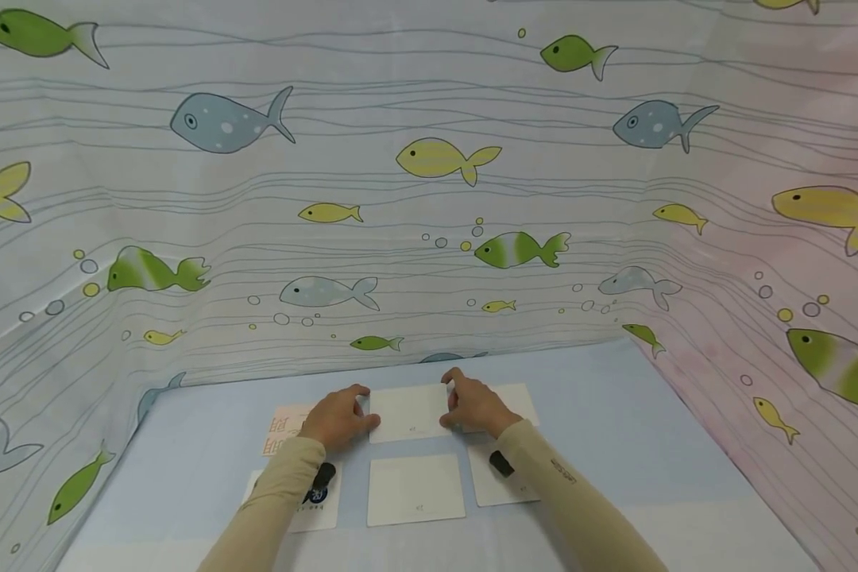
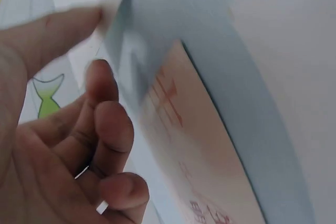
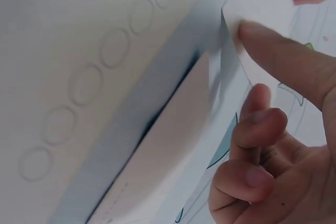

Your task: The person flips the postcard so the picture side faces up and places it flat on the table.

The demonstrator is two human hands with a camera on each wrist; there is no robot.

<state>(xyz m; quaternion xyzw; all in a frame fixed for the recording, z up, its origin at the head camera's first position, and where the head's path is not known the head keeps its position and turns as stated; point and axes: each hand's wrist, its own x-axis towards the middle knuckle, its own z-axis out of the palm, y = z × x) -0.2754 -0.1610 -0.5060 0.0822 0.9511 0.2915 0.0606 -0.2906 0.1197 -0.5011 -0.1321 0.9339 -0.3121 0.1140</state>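
Note:
A white card (image 1: 409, 413) stands between both hands in the middle of the back row. My left hand (image 1: 336, 419) pinches its left edge, the thumb on its face in the left wrist view. At the right edge my right hand (image 1: 477, 407) pinches it the same way, its other fingers curled below the thumb in the right wrist view. The card's edge is raised off the table in both wrist views. Beside the left hand lies a card with orange-red print (image 2: 194, 129), partly covered by that hand in the head view. Another pale card (image 1: 518, 401) lies behind the right hand.
In the front row are a card with a dark blue logo (image 1: 322, 512), a plain white card (image 1: 416, 490) and a card with a row of drawn circles (image 3: 47, 72), partly under the right forearm. Fish-patterned cloth (image 1: 429, 214) walls the pale blue table (image 1: 636, 429).

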